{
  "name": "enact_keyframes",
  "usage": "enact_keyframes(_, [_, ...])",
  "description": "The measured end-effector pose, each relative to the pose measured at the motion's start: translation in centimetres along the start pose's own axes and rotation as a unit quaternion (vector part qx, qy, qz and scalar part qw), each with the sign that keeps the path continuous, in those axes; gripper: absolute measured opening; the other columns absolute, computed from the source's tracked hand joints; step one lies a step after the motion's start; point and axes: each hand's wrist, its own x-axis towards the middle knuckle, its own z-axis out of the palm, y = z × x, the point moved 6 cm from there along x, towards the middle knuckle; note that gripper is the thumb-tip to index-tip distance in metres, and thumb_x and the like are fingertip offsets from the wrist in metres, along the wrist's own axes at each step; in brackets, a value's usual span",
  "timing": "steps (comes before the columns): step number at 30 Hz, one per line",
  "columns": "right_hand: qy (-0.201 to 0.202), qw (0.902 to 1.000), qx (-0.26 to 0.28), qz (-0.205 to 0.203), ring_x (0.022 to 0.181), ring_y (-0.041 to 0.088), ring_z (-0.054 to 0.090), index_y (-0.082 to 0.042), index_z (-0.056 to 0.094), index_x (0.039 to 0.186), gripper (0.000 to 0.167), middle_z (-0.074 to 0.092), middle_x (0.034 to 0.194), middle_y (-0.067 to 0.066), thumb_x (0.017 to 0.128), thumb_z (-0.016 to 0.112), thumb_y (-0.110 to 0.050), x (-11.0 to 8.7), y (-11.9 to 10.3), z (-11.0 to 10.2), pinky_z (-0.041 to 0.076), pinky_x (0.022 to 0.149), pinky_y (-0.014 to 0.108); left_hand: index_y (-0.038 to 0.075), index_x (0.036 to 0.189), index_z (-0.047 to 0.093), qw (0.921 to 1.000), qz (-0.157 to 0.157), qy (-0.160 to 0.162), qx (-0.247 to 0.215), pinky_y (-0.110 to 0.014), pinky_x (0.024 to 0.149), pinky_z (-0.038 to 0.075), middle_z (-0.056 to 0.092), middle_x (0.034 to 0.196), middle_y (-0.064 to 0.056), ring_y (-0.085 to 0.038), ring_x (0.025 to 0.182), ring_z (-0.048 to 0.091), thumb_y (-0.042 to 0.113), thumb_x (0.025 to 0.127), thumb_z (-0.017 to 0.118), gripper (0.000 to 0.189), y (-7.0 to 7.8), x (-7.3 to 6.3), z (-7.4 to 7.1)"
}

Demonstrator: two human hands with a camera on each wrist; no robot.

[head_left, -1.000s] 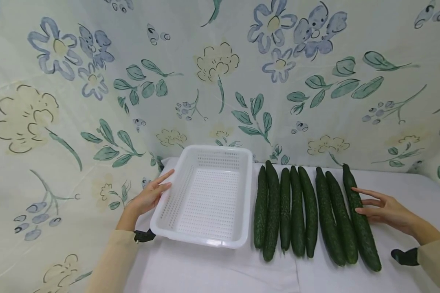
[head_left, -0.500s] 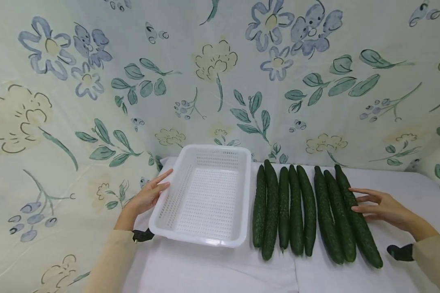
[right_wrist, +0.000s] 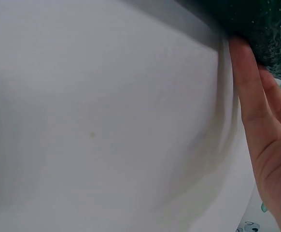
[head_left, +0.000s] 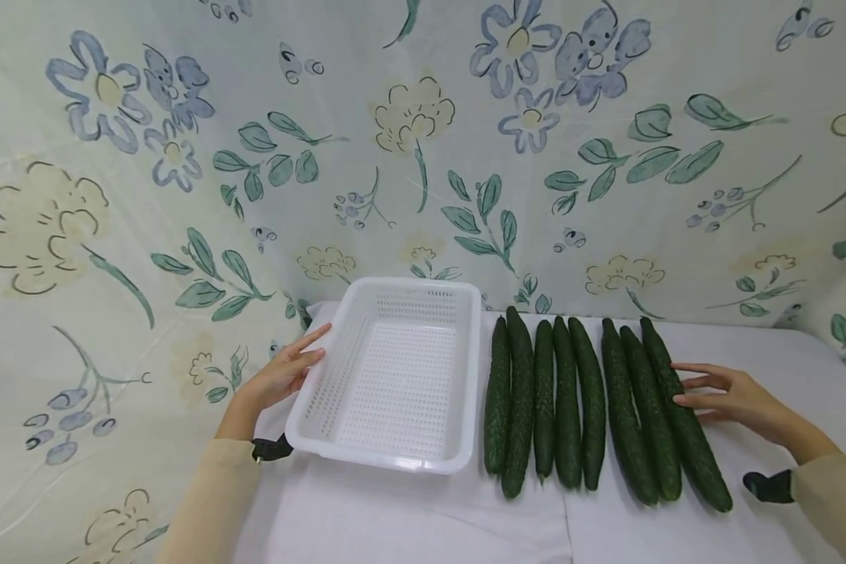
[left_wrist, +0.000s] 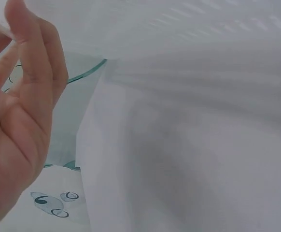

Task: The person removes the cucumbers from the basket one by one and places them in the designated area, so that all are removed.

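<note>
A white perforated plastic basket [head_left: 407,392] stands on the left part of the table with nothing inside it. My left hand [head_left: 275,384] touches its left rim, fingers extended; in the left wrist view the fingertips meet the white plastic at the top edge. To the right of the basket several dark green cucumbers [head_left: 565,407] lie side by side, roughly parallel. My right hand [head_left: 736,399] rests against the right side of the rightmost cucumber [head_left: 684,415], with lightly bent fingers laid along it. In the right wrist view fingertips touch that cucumber's [right_wrist: 256,29] skin.
A white cloth [head_left: 423,521] covers the table. Behind and to the left hangs a floral curtain [head_left: 423,196]. Small gaps separate the cucumbers into loose groups. A black strap device [head_left: 768,486] sits on the right wrist, another [head_left: 271,448] on the left.
The rightmost cucumber has shifted left at its far end, closer to its neighbour, with my right hand moving along with it. My left hand and the basket stay in place.
</note>
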Motion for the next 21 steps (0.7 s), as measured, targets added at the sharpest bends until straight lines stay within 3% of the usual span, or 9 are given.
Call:
enact_keyframes(7, [0.006, 0.9997, 0.021, -0.008, 0.092, 0.016, 0.068, -0.005, 0.04, 0.151, 0.06, 0.051, 0.129, 0.037, 0.098, 0.066, -0.016, 0.0, -0.2, -0.1, 0.058, 0.074, 0.042, 0.033, 0.16, 0.022, 0.9991, -0.01, 0.012, 0.039, -0.032, 0.072, 0.056, 0.062, 0.124, -0.012, -0.02, 0.086, 0.068, 0.027, 0.107, 0.048, 0.059, -0.3, -0.1, -0.5])
enact_keyframes(10, [0.007, 0.9997, 0.02, -0.011, 0.09, 0.021, 0.069, -0.01, 0.043, 0.15, 0.055, 0.054, 0.127, 0.035, 0.099, 0.063, -0.016, -0.1, -0.3, -0.1, 0.058, 0.073, 0.042, 0.036, 0.16, 0.018, 0.9973, -0.021, 0.034, 0.062, -0.041, 0.082, 0.055, 0.058, 0.13, -0.015, -0.032, 0.103, 0.067, 0.034, 0.106, 0.049, 0.062, -0.7, -0.2, -0.9])
enact_keyframes(13, [0.011, 0.9999, 0.006, -0.01, 0.088, 0.026, 0.069, -0.006, 0.043, 0.149, 0.053, 0.056, 0.124, 0.033, 0.101, 0.061, -0.019, -0.1, -0.6, -0.3, 0.058, 0.072, 0.043, 0.033, 0.162, 0.009, 0.9948, -0.02, 0.053, 0.085, -0.056, 0.099, 0.045, 0.041, 0.148, -0.021, -0.044, 0.129, 0.048, 0.037, 0.106, 0.048, 0.068, -0.7, -0.1, -1.2])
enact_keyframes(16, [0.027, 0.9987, -0.042, -0.01, 0.086, 0.026, 0.069, 0.002, 0.042, 0.146, 0.054, 0.057, 0.121, 0.033, 0.102, 0.059, -0.026, 0.0, -1.3, -0.5, 0.058, 0.07, 0.041, 0.027, 0.162, -0.001, 0.992, 0.002, 0.07, 0.105, -0.061, 0.108, 0.032, 0.024, 0.158, -0.022, -0.046, 0.142, 0.028, 0.035, 0.107, 0.048, 0.074, 0.0, -0.1, -1.5])
enact_keyframes(18, [0.045, 0.9954, -0.082, -0.02, 0.084, 0.023, 0.069, 0.007, 0.042, 0.144, 0.056, 0.057, 0.121, 0.035, 0.103, 0.058, -0.028, 0.0, -2.1, -0.7, 0.058, 0.068, 0.039, 0.023, 0.161, -0.005, 0.9896, 0.025, 0.079, 0.118, -0.06, 0.11, 0.027, 0.017, 0.16, -0.023, -0.045, 0.144, 0.022, 0.033, 0.107, 0.047, 0.076, 0.8, -0.3, -1.6])
enact_keyframes(21, [0.08, 0.9863, -0.137, -0.046, 0.084, 0.004, 0.064, 0.008, 0.043, 0.142, 0.058, 0.056, 0.123, 0.036, 0.102, 0.059, -0.031, 0.1, -3.6, -1.3, 0.057, 0.065, 0.035, 0.019, 0.161, -0.005, 0.9799, 0.062, 0.1, 0.161, -0.059, 0.111, 0.026, 0.016, 0.162, -0.022, -0.045, 0.145, 0.021, 0.031, 0.107, 0.049, 0.078, 2.5, -0.7, -1.8])
